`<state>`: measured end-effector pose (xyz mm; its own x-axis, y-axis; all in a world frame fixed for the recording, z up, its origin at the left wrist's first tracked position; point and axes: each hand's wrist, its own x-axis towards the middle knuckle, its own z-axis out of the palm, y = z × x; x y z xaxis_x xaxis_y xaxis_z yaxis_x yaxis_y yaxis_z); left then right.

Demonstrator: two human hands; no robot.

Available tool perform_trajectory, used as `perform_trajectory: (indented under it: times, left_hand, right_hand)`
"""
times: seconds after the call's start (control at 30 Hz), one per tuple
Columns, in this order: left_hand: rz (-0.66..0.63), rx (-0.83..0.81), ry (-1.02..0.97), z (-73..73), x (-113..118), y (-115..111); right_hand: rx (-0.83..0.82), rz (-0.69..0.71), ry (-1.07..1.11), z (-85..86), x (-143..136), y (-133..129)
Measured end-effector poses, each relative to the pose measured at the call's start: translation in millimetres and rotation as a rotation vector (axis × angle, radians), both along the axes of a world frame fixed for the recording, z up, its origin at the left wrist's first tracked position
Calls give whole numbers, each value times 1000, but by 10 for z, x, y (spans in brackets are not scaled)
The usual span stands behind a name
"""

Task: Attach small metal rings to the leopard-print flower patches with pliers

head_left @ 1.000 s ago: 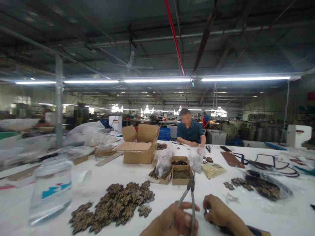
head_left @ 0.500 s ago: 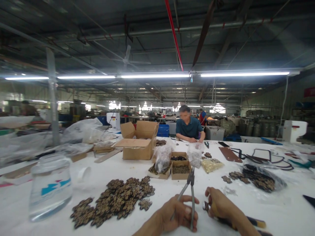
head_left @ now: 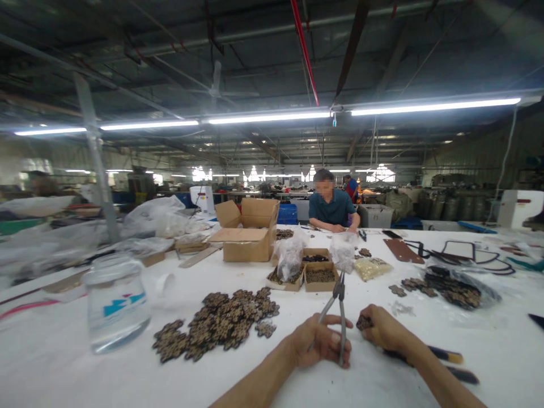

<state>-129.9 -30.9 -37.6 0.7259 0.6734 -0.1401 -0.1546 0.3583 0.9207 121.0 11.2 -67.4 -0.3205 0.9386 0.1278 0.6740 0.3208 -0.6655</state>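
Note:
My left hand [head_left: 318, 343] is closed around the grey handles of a pair of pliers [head_left: 340, 290], whose jaws point up and away from me. To its right, the fingers of my right hand [head_left: 385, 330] pinch a small dark brown, flower-shaped piece [head_left: 364, 322], partly covered by the fingers. Beneath my right wrist lies a tool with dark, yellow-tipped handles [head_left: 448, 355]; its front end is hidden. A heap of similar flower-shaped pieces [head_left: 223, 320] lies left of my hands, with one loose piece [head_left: 266, 328] at its right edge.
Small boxes of metal bits [head_left: 321, 276] and a large open carton [head_left: 246, 249] stand ahead. A clear water jug [head_left: 117, 323] is at left. More pieces spill from a plastic bag [head_left: 463, 294] at right. Across the white table [head_left: 297, 391], a person [head_left: 335, 207] sits working.
My view has shifted, so the scene sits higher and slightly right. A flower-shaped piece now shows in my right fingers, where a shiny metal part showed before. My left hand keeps the pliers.

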Motion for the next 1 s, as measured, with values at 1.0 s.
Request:
perform_trajectory:
  times: [1.0]
  left_hand:
    - [379, 811, 1035, 287, 194, -57]
  right_hand:
    - [-102, -242, 1346, 418, 519, -55]
